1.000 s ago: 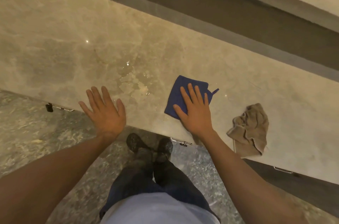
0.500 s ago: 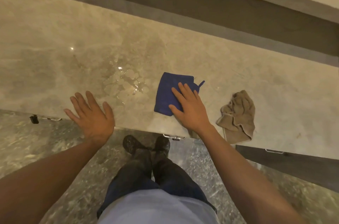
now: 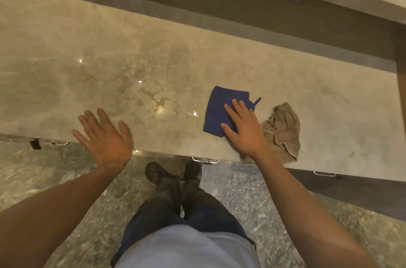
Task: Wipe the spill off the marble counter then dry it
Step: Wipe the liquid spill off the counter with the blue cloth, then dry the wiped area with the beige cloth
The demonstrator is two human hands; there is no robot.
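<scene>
A clear wet spill spreads in shiny patches over the beige marble counter, near its front edge. To the right of the spill lies a folded blue cloth. My right hand presses flat on the cloth's lower right part, fingers spread. My left hand hovers flat and empty over the counter's front edge, left of the spill. A crumpled tan towel lies just right of my right hand, hanging slightly over the edge.
A dark raised ledge runs along the back of the counter. Metal drawer handles stick out under the front edge. My shoes and legs stand on the speckled floor below.
My right hand has kept the blue cloth under it, just right of the spill and closer to the tan towel. My left hand has drifted back toward the counter's front edge.
</scene>
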